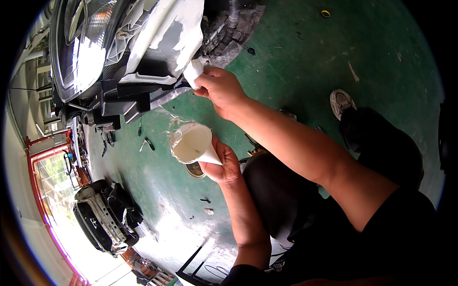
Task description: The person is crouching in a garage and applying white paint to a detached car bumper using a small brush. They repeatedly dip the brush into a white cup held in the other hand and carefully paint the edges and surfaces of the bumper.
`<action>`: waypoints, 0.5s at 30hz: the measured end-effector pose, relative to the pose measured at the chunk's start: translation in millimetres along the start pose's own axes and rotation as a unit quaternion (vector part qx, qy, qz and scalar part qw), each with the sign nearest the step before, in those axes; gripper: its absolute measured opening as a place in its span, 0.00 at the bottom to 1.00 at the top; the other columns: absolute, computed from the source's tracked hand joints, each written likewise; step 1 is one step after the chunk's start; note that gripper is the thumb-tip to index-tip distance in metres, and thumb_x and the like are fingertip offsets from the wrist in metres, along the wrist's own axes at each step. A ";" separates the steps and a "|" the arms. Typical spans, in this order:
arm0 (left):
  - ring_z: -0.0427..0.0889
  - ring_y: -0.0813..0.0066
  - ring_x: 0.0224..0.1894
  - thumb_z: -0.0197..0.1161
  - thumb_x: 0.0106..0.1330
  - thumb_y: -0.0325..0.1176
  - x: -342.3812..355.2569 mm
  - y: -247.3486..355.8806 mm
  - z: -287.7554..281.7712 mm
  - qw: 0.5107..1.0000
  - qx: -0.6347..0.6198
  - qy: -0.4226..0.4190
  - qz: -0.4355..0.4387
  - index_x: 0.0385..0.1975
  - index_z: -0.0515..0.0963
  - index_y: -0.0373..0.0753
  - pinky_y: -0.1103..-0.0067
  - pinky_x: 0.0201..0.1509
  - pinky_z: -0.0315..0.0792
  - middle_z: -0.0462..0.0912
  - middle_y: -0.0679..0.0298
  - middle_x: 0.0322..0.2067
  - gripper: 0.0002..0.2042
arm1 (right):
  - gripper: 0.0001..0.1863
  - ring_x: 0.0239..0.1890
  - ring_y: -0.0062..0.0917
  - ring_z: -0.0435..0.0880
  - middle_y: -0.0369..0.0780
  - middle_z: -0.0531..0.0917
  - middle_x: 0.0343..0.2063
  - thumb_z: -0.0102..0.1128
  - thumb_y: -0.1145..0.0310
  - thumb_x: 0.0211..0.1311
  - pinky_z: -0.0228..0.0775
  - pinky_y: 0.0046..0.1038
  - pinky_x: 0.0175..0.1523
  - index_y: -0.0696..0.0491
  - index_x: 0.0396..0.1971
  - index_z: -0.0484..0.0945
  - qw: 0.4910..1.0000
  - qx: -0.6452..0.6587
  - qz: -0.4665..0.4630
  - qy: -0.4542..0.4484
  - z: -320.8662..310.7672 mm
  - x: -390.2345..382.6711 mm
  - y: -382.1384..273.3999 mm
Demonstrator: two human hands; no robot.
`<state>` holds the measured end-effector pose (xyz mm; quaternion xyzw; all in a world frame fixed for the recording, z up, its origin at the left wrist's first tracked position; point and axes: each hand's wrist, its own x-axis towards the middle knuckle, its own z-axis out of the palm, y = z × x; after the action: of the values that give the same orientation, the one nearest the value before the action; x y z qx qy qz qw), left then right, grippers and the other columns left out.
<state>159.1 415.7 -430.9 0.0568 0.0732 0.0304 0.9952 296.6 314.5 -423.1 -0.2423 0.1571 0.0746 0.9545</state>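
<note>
While the right hand (220, 90) pinches a white pad (193, 74) between thumb and fingers at the lower edge of a pale, grey-patched panel (188, 28), the left hand (224, 164) grips a white cone (205, 145) near its point, fingers curled about it. Whether pad and panel touch cannot be told. Lower than the pad and above the green floor (286, 57), the cone lies tilted, its wide mouth toward the left and fringed with clear film (176, 125).

The step appears to be wiping or coating the panel's edge. Done well, it likely calls for a flat pad face, light, even pressure and short strokes along the curve, with fingertips behind the pad rather than on its working side. The cone, its contents hard to make out, is best held more upright, away from the black bracket (129, 102), with the loose film turned aside so nothing snags.
</note>
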 end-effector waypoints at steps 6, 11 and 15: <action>0.60 0.77 0.25 0.50 0.76 0.30 1.2 0.0 -3.5 1.000 -0.001 -0.007 -0.001 0.32 0.66 0.35 0.81 0.19 0.55 0.65 0.65 0.27 0.08 | 0.11 0.34 0.21 0.82 0.39 0.83 0.36 0.64 0.74 0.59 0.80 0.24 0.40 0.61 0.41 0.82 0.999 0.037 -0.016 0.023 4.7 2.3 -1.9; 0.60 0.77 0.25 0.50 0.76 0.31 0.6 0.4 -2.3 1.000 0.005 0.002 0.004 0.33 0.66 0.35 0.81 0.19 0.56 0.65 0.65 0.27 0.09 | 0.10 0.37 0.21 0.82 0.38 0.83 0.37 0.63 0.73 0.61 0.80 0.25 0.45 0.59 0.41 0.82 0.999 0.013 -0.014 0.037 12.6 1.1 -4.6; 0.59 0.77 0.24 0.50 0.77 0.32 -0.1 1.4 -1.4 1.000 -0.002 -0.008 -0.002 0.33 0.66 0.35 0.82 0.18 0.56 0.65 0.65 0.27 0.09 | 0.09 0.37 0.20 0.82 0.38 0.83 0.37 0.62 0.72 0.62 0.79 0.26 0.47 0.59 0.40 0.81 0.997 -0.009 -0.008 0.070 13.6 -2.2 -3.5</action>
<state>158.7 417.2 -432.1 0.0554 0.0653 0.0282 0.9959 298.9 318.0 -409.5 -0.2564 0.2208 0.0512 0.9396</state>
